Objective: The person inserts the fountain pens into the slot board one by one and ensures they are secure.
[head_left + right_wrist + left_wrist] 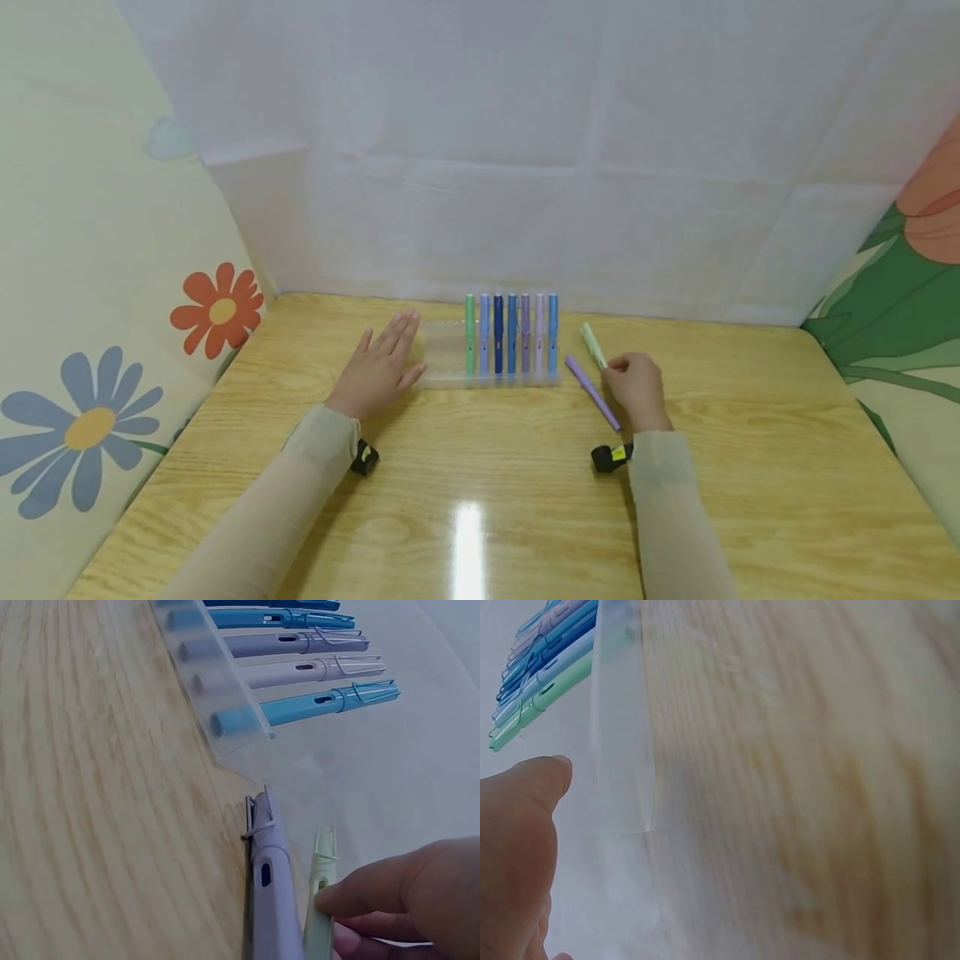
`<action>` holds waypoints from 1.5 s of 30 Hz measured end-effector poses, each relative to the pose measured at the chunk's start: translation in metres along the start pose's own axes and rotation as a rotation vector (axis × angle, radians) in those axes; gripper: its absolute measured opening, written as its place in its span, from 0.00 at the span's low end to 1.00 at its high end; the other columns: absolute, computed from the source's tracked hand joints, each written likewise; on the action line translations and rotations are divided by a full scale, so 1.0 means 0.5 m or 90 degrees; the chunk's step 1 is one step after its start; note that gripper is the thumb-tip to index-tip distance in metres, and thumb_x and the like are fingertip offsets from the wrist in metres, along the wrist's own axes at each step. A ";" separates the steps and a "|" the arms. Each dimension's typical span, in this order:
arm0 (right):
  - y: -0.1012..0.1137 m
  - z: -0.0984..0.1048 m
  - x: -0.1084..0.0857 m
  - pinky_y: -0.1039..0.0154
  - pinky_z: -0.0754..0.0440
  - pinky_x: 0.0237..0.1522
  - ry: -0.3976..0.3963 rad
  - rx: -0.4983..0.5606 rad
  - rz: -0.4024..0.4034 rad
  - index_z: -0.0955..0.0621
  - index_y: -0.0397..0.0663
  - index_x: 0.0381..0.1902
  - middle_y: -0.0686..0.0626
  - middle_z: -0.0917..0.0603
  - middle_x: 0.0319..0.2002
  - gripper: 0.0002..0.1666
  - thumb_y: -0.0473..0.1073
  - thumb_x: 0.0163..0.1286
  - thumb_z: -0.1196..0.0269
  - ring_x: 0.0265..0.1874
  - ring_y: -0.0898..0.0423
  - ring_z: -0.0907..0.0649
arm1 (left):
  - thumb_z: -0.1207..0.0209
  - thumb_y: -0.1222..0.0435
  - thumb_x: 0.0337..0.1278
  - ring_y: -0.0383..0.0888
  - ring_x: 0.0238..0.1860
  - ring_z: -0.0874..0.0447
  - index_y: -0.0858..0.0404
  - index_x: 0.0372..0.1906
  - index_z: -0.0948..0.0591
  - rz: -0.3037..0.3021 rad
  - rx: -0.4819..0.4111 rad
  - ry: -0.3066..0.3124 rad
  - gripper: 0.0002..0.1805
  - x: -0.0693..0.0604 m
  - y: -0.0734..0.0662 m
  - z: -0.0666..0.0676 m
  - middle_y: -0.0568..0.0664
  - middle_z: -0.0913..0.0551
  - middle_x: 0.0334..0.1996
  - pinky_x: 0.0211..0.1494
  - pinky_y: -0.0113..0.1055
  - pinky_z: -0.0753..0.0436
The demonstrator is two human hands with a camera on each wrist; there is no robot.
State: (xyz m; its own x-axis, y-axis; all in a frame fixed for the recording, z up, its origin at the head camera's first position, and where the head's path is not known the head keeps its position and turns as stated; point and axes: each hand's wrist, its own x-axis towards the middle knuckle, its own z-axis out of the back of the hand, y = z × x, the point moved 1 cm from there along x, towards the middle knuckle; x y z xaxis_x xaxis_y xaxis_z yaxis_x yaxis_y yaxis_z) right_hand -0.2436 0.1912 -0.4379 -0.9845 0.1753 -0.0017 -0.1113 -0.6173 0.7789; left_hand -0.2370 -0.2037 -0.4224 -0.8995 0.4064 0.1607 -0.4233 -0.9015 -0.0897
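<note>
A clear plastic pen stand (446, 382) holds several upright pens in green, blues, purple and pale pink, filling its right part. At the stand's left end, my left hand (378, 371) lies with its fingers straight, its thumb (544, 780) pointing toward the green pen (547, 701). My right hand (637, 387) pinches a pale green pen (592, 342) between thumb and fingers, right of the stand. In the right wrist view this pale green pen (320, 877) shows its clip end beyond the fingertips. Beside it a purple pen (592, 392) lies on the table, apart from the hand.
The wooden table (480, 467) carries a bright reflection near its front. Behind it hangs a white cloth (465, 167), and flower-patterned panels (82, 250) stand at both sides. A black wrist camera (611, 458) sits at the right wrist, another (365, 458) at the left.
</note>
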 end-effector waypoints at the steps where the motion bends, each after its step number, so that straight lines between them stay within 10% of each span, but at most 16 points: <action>1: 0.000 0.000 0.001 0.47 0.18 0.49 -0.005 0.008 0.003 0.16 0.28 0.45 0.34 0.15 0.40 0.15 0.34 0.63 0.40 0.42 0.39 0.18 | 0.49 0.51 0.77 0.58 0.80 0.56 0.69 0.81 0.56 0.000 0.001 0.000 0.44 0.000 0.000 0.000 0.62 0.53 0.81 0.77 0.66 0.52; 14: 0.003 0.003 0.005 0.60 0.19 0.43 -0.017 0.081 0.009 0.17 0.28 0.48 0.33 0.14 0.43 0.14 0.35 0.69 0.38 0.42 0.42 0.16 | 0.50 0.50 0.78 0.58 0.81 0.57 0.70 0.81 0.56 0.005 0.001 0.009 0.44 -0.001 0.000 0.000 0.62 0.55 0.81 0.77 0.66 0.52; 22: 0.011 0.013 0.007 0.75 0.21 0.31 0.008 0.188 -0.022 0.18 0.26 0.52 0.36 0.14 0.42 0.16 0.34 0.72 0.37 0.28 0.62 0.20 | 0.50 0.50 0.77 0.58 0.81 0.56 0.69 0.81 0.56 0.002 -0.001 0.007 0.44 0.004 0.000 -0.002 0.62 0.54 0.81 0.77 0.66 0.52; 37: 0.034 0.008 0.003 0.72 0.15 0.36 0.060 0.454 -0.081 0.22 0.24 0.55 0.58 0.15 0.30 0.18 0.32 0.71 0.36 0.28 0.63 0.17 | 0.50 0.51 0.78 0.58 0.81 0.56 0.69 0.81 0.56 0.004 -0.003 0.004 0.44 0.003 0.001 -0.002 0.62 0.54 0.81 0.77 0.67 0.52; 45: 0.047 0.007 0.001 0.65 0.15 0.52 0.084 0.452 -0.035 0.21 0.30 0.60 0.40 0.13 0.51 0.21 0.35 0.72 0.35 0.46 0.55 0.13 | 0.50 0.50 0.78 0.58 0.80 0.56 0.69 0.81 0.56 0.002 0.001 0.004 0.44 0.003 0.001 -0.001 0.62 0.54 0.81 0.77 0.66 0.52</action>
State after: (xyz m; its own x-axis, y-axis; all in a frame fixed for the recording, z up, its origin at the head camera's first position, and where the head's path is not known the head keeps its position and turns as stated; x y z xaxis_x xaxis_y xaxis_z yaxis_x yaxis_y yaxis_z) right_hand -0.2463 0.1796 -0.4175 -0.9932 0.0707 -0.0929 -0.0898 0.0451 0.9949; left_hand -0.2385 -0.2036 -0.4229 -0.9013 0.4047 0.1545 -0.4206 -0.9030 -0.0880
